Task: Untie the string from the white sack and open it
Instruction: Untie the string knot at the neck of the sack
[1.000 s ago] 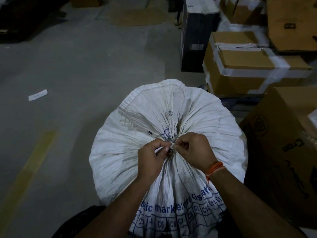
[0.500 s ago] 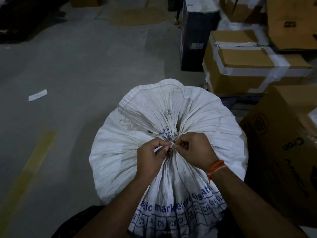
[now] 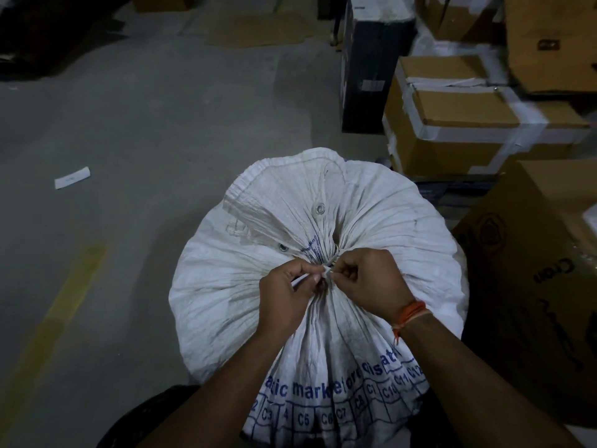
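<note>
Sack: my bulging white woven plastic sack stands on the grey concrete floor, neck gathered.
String: thin white string at the neck.
Left hand: fingers pinching the string.
Right hand: fingers pinching the knot.

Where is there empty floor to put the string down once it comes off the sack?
Left of the white sack the grey floor is bare, bordered by the yellow line and a paper slip. The right side is crowded with cardboard boxes and a black box.

Bare forearms, no sleeves; an orange thread band circles the right wrist.
</note>
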